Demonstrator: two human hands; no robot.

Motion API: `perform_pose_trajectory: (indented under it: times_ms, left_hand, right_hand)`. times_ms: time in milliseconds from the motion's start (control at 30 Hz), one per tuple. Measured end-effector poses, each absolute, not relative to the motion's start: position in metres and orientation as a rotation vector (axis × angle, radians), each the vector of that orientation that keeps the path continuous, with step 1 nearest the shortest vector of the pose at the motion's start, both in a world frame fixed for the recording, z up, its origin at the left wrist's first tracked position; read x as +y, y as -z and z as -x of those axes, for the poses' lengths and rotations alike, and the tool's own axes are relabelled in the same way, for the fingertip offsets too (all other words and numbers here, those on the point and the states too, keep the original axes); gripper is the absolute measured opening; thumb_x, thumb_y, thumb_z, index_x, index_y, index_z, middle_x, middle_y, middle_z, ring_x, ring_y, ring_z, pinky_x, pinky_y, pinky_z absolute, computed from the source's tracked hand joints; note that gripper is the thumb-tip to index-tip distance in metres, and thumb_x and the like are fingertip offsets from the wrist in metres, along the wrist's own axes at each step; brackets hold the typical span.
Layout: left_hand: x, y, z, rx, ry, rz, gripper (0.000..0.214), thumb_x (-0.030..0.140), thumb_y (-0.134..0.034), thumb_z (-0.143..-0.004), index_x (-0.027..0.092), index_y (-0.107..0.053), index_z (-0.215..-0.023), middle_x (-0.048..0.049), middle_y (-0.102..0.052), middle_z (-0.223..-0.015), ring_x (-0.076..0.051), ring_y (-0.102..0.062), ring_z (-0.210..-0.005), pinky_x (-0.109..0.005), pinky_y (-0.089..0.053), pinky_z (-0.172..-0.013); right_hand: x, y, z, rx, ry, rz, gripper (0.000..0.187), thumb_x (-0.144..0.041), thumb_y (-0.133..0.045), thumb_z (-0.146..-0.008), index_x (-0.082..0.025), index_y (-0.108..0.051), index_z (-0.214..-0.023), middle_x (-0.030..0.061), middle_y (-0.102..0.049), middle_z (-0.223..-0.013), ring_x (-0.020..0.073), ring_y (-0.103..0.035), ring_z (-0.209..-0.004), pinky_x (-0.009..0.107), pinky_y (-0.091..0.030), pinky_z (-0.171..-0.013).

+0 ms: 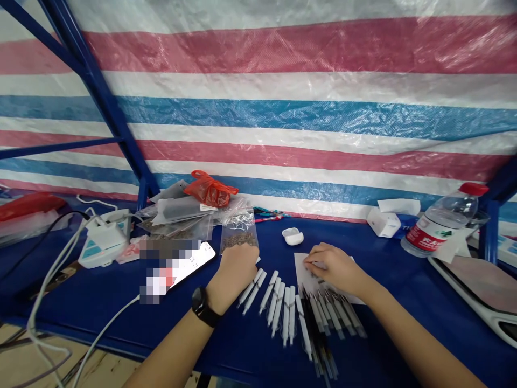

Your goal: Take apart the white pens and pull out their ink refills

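My left hand (241, 264), with a black watch (205, 307) on the wrist, is curled closed at the near end of a clear plastic bag (239, 229) of small brown pieces. A bit of something white shows beside its fingers; the rest is hidden. Below and right of it lies a row of slim white pen-like sticks (279, 304), several of them in pairs. My right hand (333, 267) bends over a white paper sheet (302, 267), fingertips pinched together; what they hold cannot be made out. Under this hand fan out several grey, thin-tipped sticks (337, 312) and dark ones (317, 334).
A lit phone (197, 261) on a cable lies left, beside a white power strip (105, 242). Behind are plastic bags (177, 213), a red bag (210, 188) and a white earbud case (293, 236). A bottle (440, 226), tissue box (383, 221) and scale (480, 291) stand right.
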State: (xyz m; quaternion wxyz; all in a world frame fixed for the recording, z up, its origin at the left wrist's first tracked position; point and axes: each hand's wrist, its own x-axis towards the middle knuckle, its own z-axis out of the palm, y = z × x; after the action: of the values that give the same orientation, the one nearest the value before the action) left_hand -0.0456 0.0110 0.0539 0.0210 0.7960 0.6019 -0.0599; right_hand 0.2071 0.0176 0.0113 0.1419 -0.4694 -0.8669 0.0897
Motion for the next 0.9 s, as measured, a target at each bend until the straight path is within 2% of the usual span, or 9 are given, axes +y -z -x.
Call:
perform_pose_trajectory:
  times_ms: [167, 300, 367, 500, 600, 733, 900]
  left_hand:
    - [0.025, -0.056, 0.047, 1.835, 0.109, -2.486, 0.015, 0.011, -0.061, -0.081, 0.014, -0.073, -0.091, -0.0167, -0.074, -0.096, -0.035, -0.073, -0.095, -0.037, -0.054, -0.075]
    - [0.027, -0.052, 0.052, 1.815, -0.049, -2.52, 0.02, 0.012, -0.052, -0.09, 0.017, -0.071, -0.093, -0.0122, -0.073, -0.098, -0.028, -0.072, -0.093, -0.034, -0.052, -0.078]
    - [0.026, -0.047, 0.054, 1.731, -0.257, -2.577, 0.023, 0.014, -0.049, -0.094, 0.018, -0.071, -0.101, -0.0098, -0.072, -0.1, -0.025, -0.071, -0.09, -0.032, -0.052, -0.077]
    - [0.026, -0.035, 0.055, 1.436, -0.903, -2.685, 0.028, 0.023, -0.046, -0.1, 0.02, -0.065, -0.12, -0.0069, -0.071, -0.104, -0.017, -0.069, -0.079, -0.026, -0.052, -0.073]
    - [0.027, -0.029, 0.052, 1.299, -1.243, -2.65, 0.031, 0.028, -0.039, -0.103, 0.018, -0.061, -0.123, -0.0072, -0.07, -0.1, -0.015, -0.067, -0.075, -0.025, -0.051, -0.071]
    - [0.028, -0.022, 0.046, 1.248, -1.36, -2.542, 0.026, 0.029, -0.04, -0.101, 0.018, -0.058, -0.116, -0.0052, -0.068, -0.088, -0.015, -0.064, -0.068, -0.024, -0.05, -0.067]
    - [0.025, -0.014, 0.038, 1.25, -1.389, -2.384, 0.023, 0.032, -0.041, -0.101, 0.019, -0.059, -0.108, -0.0012, -0.064, -0.077, -0.014, -0.06, -0.061, -0.023, -0.045, -0.061]
  right_hand:
    - [0.016, -0.014, -0.205, -2.601, -0.125, 1.336, 0.021, -0.009, -0.062, -0.088, -0.023, -0.078, -0.087, 0.0056, -0.075, -0.093, 0.0232, -0.065, -0.085, 0.036, -0.045, -0.078]
    - [0.015, -0.013, -0.201, -2.652, -0.046, 1.319, 0.024, -0.01, -0.057, -0.09, -0.022, -0.078, -0.086, 0.0069, -0.075, -0.093, 0.0228, -0.065, -0.085, 0.035, -0.043, -0.077]
    - [0.013, -0.014, -0.199, -2.663, -0.026, 1.341, 0.026, -0.008, -0.056, -0.089, -0.022, -0.078, -0.087, 0.0072, -0.075, -0.094, 0.0228, -0.065, -0.086, 0.034, -0.044, -0.077]
    - [0.009, -0.019, -0.193, -2.667, -0.015, 1.405, 0.026, -0.006, -0.057, -0.086, -0.021, -0.079, -0.089, 0.0083, -0.076, -0.096, 0.0247, -0.066, -0.09, 0.035, -0.045, -0.08]
    - [0.007, -0.021, -0.191, -2.66, -0.019, 1.428, 0.026, -0.007, -0.059, -0.085, -0.021, -0.079, -0.091, 0.0078, -0.076, -0.097, 0.0244, -0.067, -0.09, 0.035, -0.047, -0.081]
    - [0.008, -0.019, -0.194, -2.642, -0.019, 1.418, 0.026, -0.006, -0.061, -0.083, -0.021, -0.079, -0.093, 0.0071, -0.076, -0.097, 0.0239, -0.068, -0.091, 0.033, -0.049, -0.08]
    - [0.011, -0.013, -0.192, -2.625, -0.01, 1.393, 0.023, -0.007, -0.06, -0.085, -0.021, -0.079, -0.087, 0.008, -0.076, -0.094, 0.024, -0.068, -0.087, 0.035, -0.049, -0.08]
